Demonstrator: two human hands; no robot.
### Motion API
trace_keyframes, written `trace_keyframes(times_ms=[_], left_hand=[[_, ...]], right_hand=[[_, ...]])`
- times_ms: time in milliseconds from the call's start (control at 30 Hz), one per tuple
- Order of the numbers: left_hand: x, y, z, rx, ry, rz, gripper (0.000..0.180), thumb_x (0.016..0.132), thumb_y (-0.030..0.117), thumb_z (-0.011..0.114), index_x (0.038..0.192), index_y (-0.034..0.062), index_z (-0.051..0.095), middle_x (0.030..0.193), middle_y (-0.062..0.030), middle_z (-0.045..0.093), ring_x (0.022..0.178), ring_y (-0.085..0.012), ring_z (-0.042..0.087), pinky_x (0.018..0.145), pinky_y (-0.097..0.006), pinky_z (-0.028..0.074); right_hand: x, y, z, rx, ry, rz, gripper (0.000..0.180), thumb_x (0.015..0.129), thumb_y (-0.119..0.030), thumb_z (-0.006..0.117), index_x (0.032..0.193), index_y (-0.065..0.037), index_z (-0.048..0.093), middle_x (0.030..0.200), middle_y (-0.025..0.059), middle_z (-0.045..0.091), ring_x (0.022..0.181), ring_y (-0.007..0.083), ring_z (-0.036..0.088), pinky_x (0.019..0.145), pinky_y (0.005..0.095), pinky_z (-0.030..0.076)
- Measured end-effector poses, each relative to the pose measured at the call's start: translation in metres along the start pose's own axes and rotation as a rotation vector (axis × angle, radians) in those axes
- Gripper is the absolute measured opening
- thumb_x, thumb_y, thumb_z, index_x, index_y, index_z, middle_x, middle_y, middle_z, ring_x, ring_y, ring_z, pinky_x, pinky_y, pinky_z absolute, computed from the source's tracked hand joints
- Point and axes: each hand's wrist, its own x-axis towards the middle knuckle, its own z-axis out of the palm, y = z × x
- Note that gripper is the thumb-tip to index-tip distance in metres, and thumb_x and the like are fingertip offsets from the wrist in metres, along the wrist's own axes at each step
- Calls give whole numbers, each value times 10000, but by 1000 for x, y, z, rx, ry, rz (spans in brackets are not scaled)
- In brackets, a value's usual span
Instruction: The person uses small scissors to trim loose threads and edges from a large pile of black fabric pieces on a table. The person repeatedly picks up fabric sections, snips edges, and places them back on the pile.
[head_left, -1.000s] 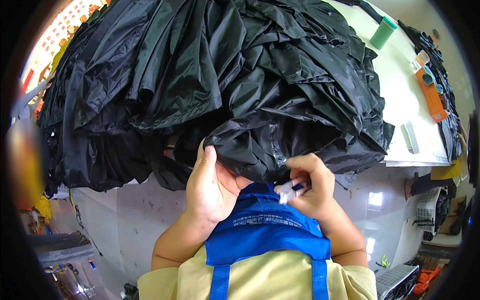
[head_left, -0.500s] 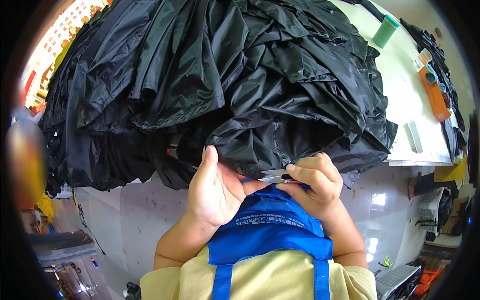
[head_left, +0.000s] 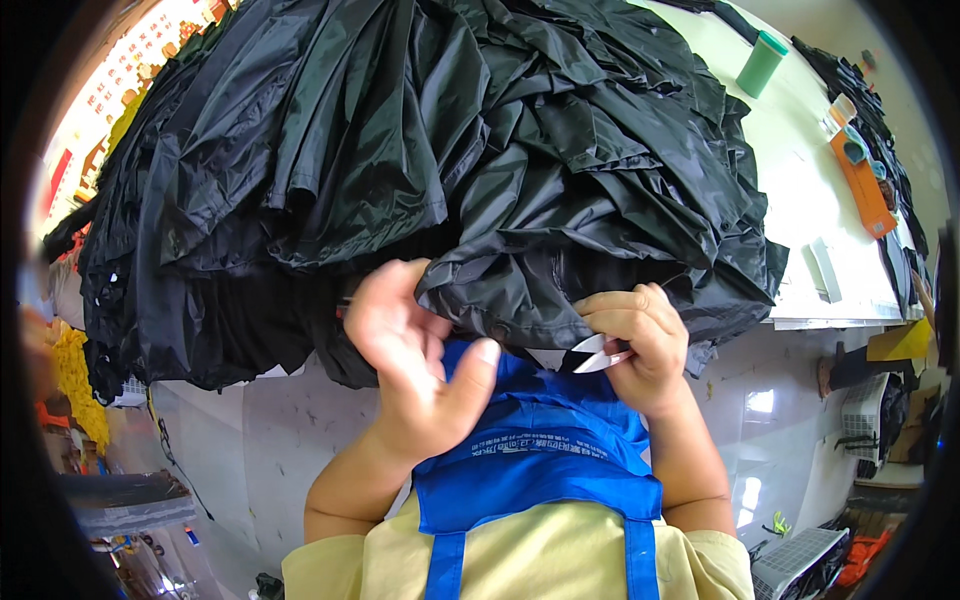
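A large heap of shiny black garments [head_left: 400, 130] covers the work table in front of me. At its near edge, one garment [head_left: 520, 290] hangs with its hem and a small round snap or button facing me. My right hand [head_left: 645, 345] is closed on small metal thread snips [head_left: 592, 358], whose blades point left and stand apart. The fingers of that hand also rest against the garment's edge. To the left of the hem, my left hand [head_left: 410, 360] is open, its thumb spread from its fingers and slightly blurred; it holds nothing I can see.
On the pale tabletop [head_left: 800, 200] at the right stand a green cylinder [head_left: 762, 64] and an orange box [head_left: 862, 185]. More black cloth lies along the far right. White baskets [head_left: 865, 425] are on the floor at right. A blue apron [head_left: 540, 490] covers my front.
My left hand has drawn away from the hem and snips, moving up and left as its fingers spread. The snips have shifted right and tilted down, blades wider apart.
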Motion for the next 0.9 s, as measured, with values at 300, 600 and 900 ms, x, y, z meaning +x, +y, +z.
trace_keyframes(times_ms=[300, 600, 900], left_hand=[[13, 23, 10, -299, -268, -325, 468, 837, 80, 674, 1252, 3, 470, 1139, -131, 510, 908, -146, 560, 807, -271, 480], [-4, -1, 23, -724, 0, -393, 180, 925, 16, 521, 1097, 30, 470, 1015, -150, 623, 942, -230, 645, 827, -420, 562], [-11, -2, 26, -664, 28, -349, 211, 881, -65, 553, 1068, -6, 473, 1000, -154, 608, 931, -233, 647, 839, -411, 569]], right_hand=[[2, -6, -19, -144, 7, -91, 354, 549, -94, 692, 902, -84, 662, 884, 30, 650, 600, 168, 502, 565, 306, 350], [-10, -18, -18, 115, 39, 218, 379, 690, -126, 792, 985, 10, 596, 847, 111, 588, 672, 201, 568, 587, 287, 487], [-6, -29, -16, -34, 26, 246, 474, 574, -103, 826, 1015, -26, 669, 800, 74, 590, 655, 191, 555, 556, 286, 462]])
